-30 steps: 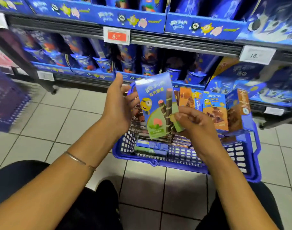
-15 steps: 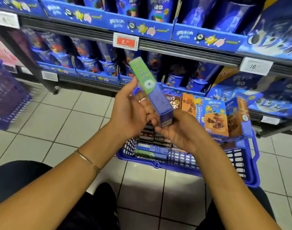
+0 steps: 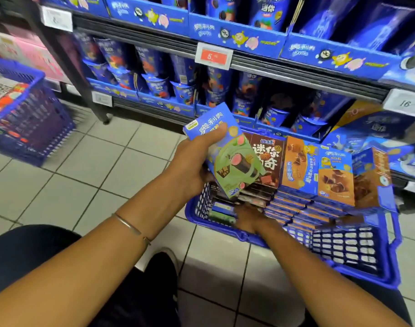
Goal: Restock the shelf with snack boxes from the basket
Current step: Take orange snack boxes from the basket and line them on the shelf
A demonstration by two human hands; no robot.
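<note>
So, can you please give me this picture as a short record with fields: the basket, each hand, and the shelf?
basket: blue, on the floor, filled with boxes, some upright, some flat
left hand: grips a green box, its front facing the camera
right hand: reaches into the basket among the flat boxes; grip blurred, cannot tell
shelf: behind the basket, stocked with blue cups

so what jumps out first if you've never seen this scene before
The blue and green snack box held up in the left hand, mid-frame over the blue basket, catches the eye first. Just below it the right hand reaches into the basket, which sits on the tiled floor packed with brown and orange snack boxes. Behind, a red price tag on the shelf stands out against rows of blue cups.
</note>
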